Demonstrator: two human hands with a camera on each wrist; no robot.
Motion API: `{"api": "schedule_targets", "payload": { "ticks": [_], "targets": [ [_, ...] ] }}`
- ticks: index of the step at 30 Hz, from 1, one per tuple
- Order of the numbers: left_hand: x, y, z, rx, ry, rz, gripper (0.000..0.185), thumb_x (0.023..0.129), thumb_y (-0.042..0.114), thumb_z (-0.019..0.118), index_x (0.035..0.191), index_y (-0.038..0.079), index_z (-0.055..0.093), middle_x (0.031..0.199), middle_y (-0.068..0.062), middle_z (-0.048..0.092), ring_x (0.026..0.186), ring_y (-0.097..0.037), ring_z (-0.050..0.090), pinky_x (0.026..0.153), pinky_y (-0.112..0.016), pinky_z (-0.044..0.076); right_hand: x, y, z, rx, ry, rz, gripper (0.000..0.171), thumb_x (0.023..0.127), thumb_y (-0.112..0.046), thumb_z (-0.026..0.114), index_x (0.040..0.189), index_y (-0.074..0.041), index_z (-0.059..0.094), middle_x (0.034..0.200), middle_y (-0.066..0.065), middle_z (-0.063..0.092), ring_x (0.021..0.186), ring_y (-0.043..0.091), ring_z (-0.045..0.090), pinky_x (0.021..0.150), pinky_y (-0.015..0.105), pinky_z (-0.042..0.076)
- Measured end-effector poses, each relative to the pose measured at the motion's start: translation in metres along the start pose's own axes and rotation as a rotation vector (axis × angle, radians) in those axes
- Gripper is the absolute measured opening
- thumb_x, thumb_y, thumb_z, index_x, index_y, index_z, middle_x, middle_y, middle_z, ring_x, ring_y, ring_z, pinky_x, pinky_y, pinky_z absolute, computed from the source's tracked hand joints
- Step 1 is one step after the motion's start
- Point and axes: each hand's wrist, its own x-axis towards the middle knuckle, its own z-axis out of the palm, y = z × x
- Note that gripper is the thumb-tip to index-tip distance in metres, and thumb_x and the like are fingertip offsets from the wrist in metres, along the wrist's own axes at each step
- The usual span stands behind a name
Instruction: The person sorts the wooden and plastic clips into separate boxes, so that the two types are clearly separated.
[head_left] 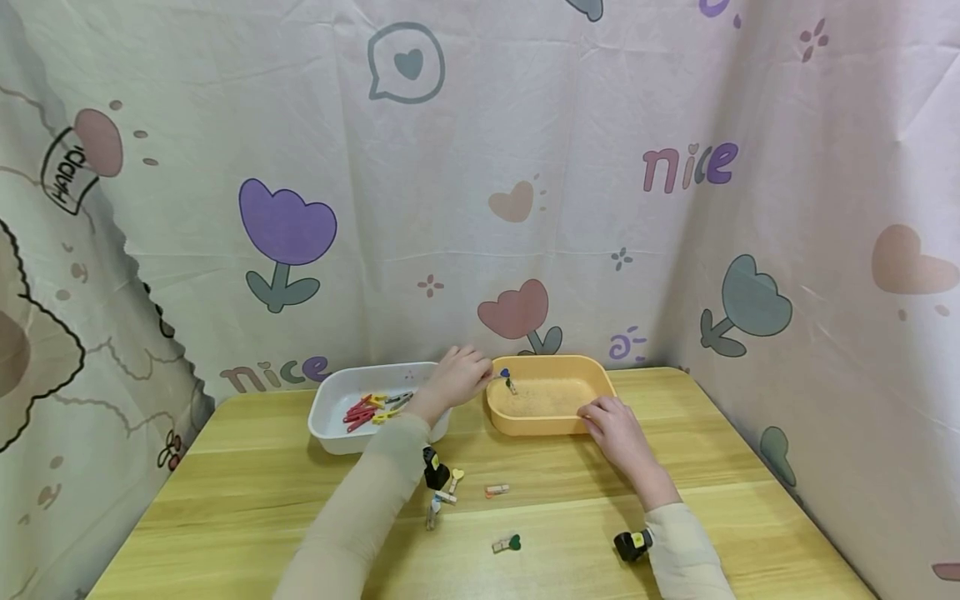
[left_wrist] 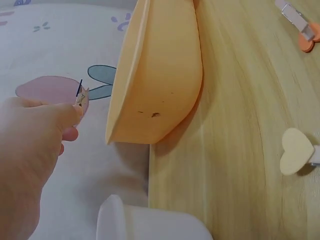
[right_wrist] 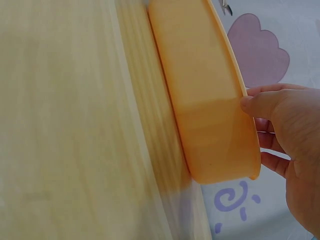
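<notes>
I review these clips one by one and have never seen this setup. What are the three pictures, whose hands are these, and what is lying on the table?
No machine here: a person works with bare hands, wearing one camera on the head and one on each wrist. The head view shows a wooden table with a white tray of clothespins and an orange tray. A few loose clips lie nearer the person. The left hand pinches a small clip at the orange tray's left rim; the left wrist view shows the same pinch. The right hand holds the tray's near rim, seen close in the right wrist view.
</notes>
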Motion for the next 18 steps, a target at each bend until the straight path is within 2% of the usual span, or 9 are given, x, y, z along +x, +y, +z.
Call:
{"api": "schedule_targets", "payload": {
  "ticks": [5,9,13,18],
  "targets": [
    [0.006,0.001,0.007,0.004,-0.101,-0.081,0.013,0.098,0.029,0.059,0.096,0.020,0.068,0.099,0.007,0.067,0.096,-0.015,0.052,0.086,-0.034,0.041,0.000,0.000,0.000,-0.002,0.013,-0.010,0.013,0.081,-0.006,0.076,0.091,-0.012,0.072,0.088,0.003,0.062,0.083,0.023,0.057,0.075,0.042,0.044],
    [0.011,0.002,0.015,0.020,-0.148,-0.119,0.015,0.098,0.031,0.058,0.097,0.021,0.068,0.102,0.007,0.067,0.097,-0.016,0.052,0.087,-0.035,0.042,0.000,0.000,0.000,-0.001,0.024,-0.015,0.014,0.080,-0.004,0.077,0.090,-0.012,0.071,0.088,0.003,0.062,0.082,0.023,0.056,0.074,0.042,0.044],
    [0.014,0.005,0.019,0.010,-0.159,-0.158,0.015,0.098,0.032,0.058,0.096,0.020,0.067,0.102,0.005,0.068,0.098,-0.017,0.053,0.088,-0.037,0.042,0.000,-0.001,0.000,-0.001,0.013,-0.008,0.012,0.081,-0.005,0.076,0.091,-0.012,0.071,0.088,0.003,0.062,0.083,0.024,0.056,0.074,0.042,0.043],
    [0.018,0.006,0.026,0.012,-0.140,-0.201,0.015,0.098,0.032,0.058,0.094,0.021,0.066,0.101,0.005,0.068,0.098,-0.018,0.053,0.087,-0.037,0.042,0.000,-0.001,-0.002,0.010,-0.010,0.005,0.010,0.084,-0.007,0.073,0.093,-0.012,0.072,0.090,0.003,0.063,0.085,0.024,0.057,0.077,0.042,0.043]
  ]
}}
